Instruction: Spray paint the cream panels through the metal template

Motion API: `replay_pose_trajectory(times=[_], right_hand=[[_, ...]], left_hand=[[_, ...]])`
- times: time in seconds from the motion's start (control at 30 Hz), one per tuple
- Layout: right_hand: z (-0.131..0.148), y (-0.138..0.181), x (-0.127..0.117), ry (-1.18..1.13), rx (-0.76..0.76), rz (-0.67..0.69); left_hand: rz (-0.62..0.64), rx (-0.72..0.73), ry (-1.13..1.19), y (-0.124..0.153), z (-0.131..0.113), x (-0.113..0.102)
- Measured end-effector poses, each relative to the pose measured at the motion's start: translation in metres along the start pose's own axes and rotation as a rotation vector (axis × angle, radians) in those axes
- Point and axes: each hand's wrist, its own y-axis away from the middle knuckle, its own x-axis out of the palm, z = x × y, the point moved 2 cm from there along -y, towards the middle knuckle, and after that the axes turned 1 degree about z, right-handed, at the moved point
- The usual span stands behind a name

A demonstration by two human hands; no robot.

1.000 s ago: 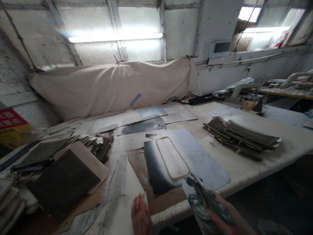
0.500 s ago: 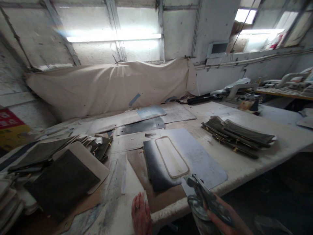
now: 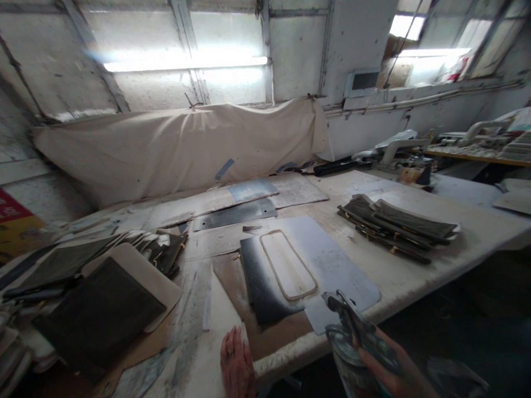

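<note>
My left hand (image 3: pixel 238 362) lies flat at the front of the table with its fingers stretched out, touching the surface beside a brown board (image 3: pixel 271 338). My right hand (image 3: pixel 384 362) is wrapped round the handle of a spray gun (image 3: pixel 346 345) with a metal cup under it. Its nozzle points left, close to the lower right of a pale grey sheet (image 3: pixel 344 265). On that sheet's left side is a dark panel (image 3: pixel 257 276) with a rounded rectangular frame (image 3: pixel 312 284) over it. White shows inside the frame, and the panel fades from black to pale around it.
Dark fabric pieces with metal zipper pulls are stacked at the right (image 3: pixel 398 224). More dark pieces (image 3: pixel 103 312) and pale boards pile up at the left. A beige cloth (image 3: pixel 178 149) hangs along the back. The table's padded edge (image 3: pixel 290 351) runs between my hands.
The spray gun in my right hand has moved slightly right, away from the frame. My left hand stays at the same spot on the table. The whole view has shifted a little.
</note>
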Motion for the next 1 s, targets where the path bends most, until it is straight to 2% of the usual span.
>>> replay_pose_trajectory(times=[0.1, 0.37, 0.53, 0.7, 1.0], right_hand=[[-0.005, 0.000, -0.003, -0.039, -0.013, 0.026], [-0.027, 0.009, -0.003, 0.021, 0.042, -0.052], [-0.026, 0.018, 0.004, 0.038, 0.003, -0.052], [-0.027, 0.027, 0.014, 0.039, 0.036, -0.158], [-0.033, 0.037, 0.038, 0.018, 0.019, -0.049]], left_hand=[[0.006, 0.012, -0.035, -0.001, -0.002, -0.001], [-0.012, 0.066, -0.100, -0.002, -0.005, -0.007], [-0.021, 0.053, -0.062, 0.000, -0.004, -0.007], [0.010, 0.006, -0.003, 0.001, 0.002, -0.008], [0.013, -0.003, 0.036, 0.004, 0.008, -0.017]])
